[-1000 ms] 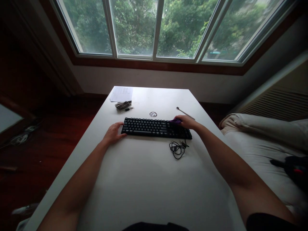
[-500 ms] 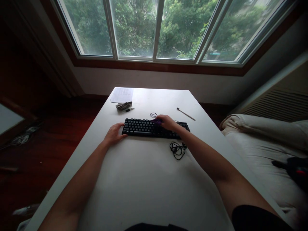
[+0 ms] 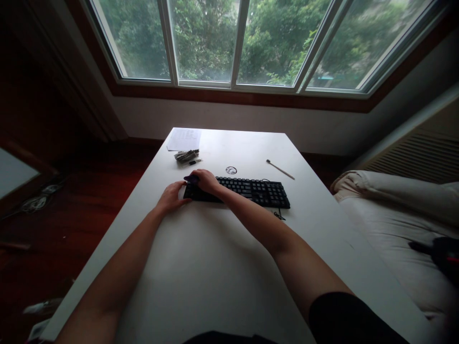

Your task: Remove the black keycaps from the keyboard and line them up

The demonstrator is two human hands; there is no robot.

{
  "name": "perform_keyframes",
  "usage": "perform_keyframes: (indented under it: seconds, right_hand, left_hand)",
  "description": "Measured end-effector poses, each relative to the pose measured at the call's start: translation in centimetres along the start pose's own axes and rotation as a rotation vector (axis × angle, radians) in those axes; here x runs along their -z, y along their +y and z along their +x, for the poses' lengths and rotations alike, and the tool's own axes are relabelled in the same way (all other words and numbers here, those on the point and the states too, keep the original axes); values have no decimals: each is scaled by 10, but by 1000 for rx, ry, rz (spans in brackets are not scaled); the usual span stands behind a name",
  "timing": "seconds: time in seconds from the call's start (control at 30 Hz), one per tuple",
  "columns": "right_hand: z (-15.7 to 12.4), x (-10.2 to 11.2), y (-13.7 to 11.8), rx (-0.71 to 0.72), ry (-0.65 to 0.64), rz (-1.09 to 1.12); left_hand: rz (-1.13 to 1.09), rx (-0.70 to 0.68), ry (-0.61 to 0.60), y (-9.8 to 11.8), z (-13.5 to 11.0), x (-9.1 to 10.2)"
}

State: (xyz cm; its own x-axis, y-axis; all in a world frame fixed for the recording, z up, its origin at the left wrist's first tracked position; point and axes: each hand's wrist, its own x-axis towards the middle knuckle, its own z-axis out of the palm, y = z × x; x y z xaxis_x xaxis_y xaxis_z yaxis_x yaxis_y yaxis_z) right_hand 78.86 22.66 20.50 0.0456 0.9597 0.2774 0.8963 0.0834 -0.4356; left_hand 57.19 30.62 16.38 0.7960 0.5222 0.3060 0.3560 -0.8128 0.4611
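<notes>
A black keyboard (image 3: 263, 192) lies flat across the white table. My left hand (image 3: 170, 197) grips its left end, thumb at the near edge and fingers at the far side. Over the left part of the keys, my right hand (image 3: 206, 180) is closed on a dark purple cloth (image 3: 191, 179), pressed against the keyboard. My right hand and forearm hide some of the keys. A bit of black cable (image 3: 279, 215) shows at the near right edge of the keyboard; my forearm covers the rest.
Behind the keyboard lies a small round dark-rimmed item (image 3: 231, 170). A thin brush (image 3: 280, 169) rests to the right. At the back left are a bundle in clear wrapping (image 3: 187, 155), a small black-ended tool (image 3: 194, 162) and paper sheets (image 3: 184, 139). A padded cream seat (image 3: 380, 224) stands right.
My right hand has moved left along the keyboard with the cloth, from the middle to the left end. My forearm now covers most of the coiled cable. The left hand keeps its place.
</notes>
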Motion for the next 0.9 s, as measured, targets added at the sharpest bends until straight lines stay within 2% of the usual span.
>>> perform_keyframes:
  seconds: [0.2, 0.4, 0.63, 0.9]
  right_hand:
    - [11, -6, -4, 44, -20, 13]
    - [-3, 6, 16, 69, -65, -86]
    - [-33, 38, 57, 31, -103, -157]
    - [-97, 89, 109, -49, -107, -113]
  left_hand:
    - [2, 8, -13, 3, 1, 0]
    - [-10, -7, 4, -3, 2, -3]
    - [-19, -27, 1, -9, 1, 4]
    - [-28, -9, 0, -17, 1, 6]
